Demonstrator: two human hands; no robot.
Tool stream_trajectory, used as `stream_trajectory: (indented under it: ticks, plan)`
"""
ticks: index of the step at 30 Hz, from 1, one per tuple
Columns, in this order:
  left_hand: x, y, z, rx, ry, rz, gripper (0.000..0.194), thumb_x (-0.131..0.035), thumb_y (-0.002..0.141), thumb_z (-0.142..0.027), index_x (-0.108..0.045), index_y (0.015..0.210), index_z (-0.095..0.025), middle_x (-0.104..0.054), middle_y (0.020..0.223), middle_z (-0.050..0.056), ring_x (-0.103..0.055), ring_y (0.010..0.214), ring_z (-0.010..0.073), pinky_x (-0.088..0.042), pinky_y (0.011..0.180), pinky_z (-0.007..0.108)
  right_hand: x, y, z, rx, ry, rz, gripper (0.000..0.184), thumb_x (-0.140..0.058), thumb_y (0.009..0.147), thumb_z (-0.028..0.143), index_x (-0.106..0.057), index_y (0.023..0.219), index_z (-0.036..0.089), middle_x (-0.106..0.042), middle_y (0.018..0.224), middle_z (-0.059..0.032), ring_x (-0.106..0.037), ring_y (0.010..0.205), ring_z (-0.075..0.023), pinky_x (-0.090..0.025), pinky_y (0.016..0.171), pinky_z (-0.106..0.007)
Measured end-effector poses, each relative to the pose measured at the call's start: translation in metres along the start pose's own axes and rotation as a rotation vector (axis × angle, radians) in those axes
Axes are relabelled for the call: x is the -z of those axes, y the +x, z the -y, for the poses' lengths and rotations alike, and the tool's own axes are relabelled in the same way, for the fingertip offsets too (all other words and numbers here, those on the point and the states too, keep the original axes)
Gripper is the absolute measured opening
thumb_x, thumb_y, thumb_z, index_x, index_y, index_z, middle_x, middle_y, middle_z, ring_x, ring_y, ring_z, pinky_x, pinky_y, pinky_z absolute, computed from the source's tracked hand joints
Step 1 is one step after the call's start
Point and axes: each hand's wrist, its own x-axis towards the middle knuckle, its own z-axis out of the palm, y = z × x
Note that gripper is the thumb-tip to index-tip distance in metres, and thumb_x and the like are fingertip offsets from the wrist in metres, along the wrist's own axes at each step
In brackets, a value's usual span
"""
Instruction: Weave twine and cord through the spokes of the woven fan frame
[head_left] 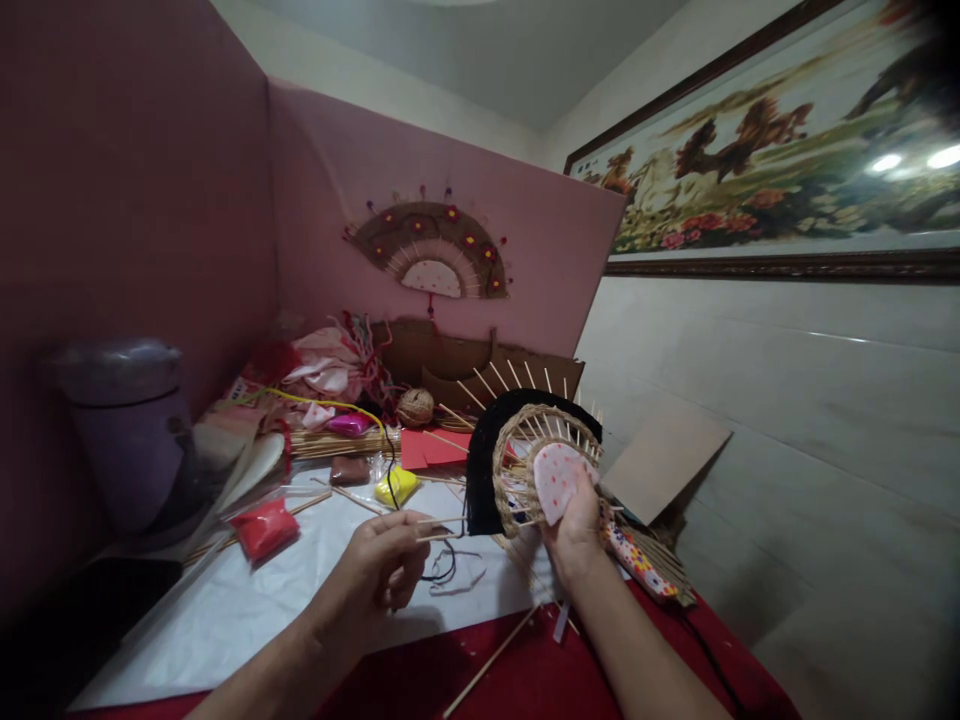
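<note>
My right hand (574,530) grips a hand-made fan by its pale, red-dotted half-round base (556,478), thumb on the front. Thin wooden sticks spread out from this base. A band of tan braided cord and a wide black yarn band (484,480) run across them, and bare stick tips stand out past the black edge. At the fan's left end my left hand (386,560) is closed in a pinch at the lowest stick ends (439,528). Black yarn (442,572) hangs in a loop beside these fingers; whether they also pinch it I cannot tell.
A finished-looking fan (427,245) hangs on the pink board behind. On the white sheet (232,610) lie red (264,530), yellow (396,487) and brown (349,470) packets, with a twine ball (415,407) farther back. A purple bin (127,440) stands left; a patterned strip (637,560) lies right.
</note>
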Motion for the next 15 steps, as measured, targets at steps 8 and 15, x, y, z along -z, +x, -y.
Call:
stream_trajectory:
  ticks: [8,15]
  plan:
    - [0.004,-0.001,-0.002,-0.036,-0.069,-0.065,0.026,-0.06,0.06,-0.025,-0.065,0.079,-0.008,-0.027,0.043,-0.009,-0.014,0.04,0.0029,-0.007,0.039,0.019,-0.005,-0.001,0.007,-0.025,0.017,-0.082,0.037,-0.042,0.083,0.037,-0.061,0.104,0.013,-0.07,0.087,-0.0045,-0.065,0.078,-0.0154,-0.049,0.084,-0.033]
    - [0.008,0.003,0.0,-0.053,0.028,-0.183,0.018,-0.062,0.056,-0.022,-0.064,0.071,-0.01,-0.03,0.041,-0.009,-0.016,0.038,0.0023,-0.008,0.039,0.019,-0.001,0.01,0.011,0.04,-0.015,-0.044,0.038,-0.047,0.079,0.041,-0.061,0.103,0.014,-0.07,0.087,-0.0044,-0.066,0.079,-0.016,-0.05,0.084,-0.034]
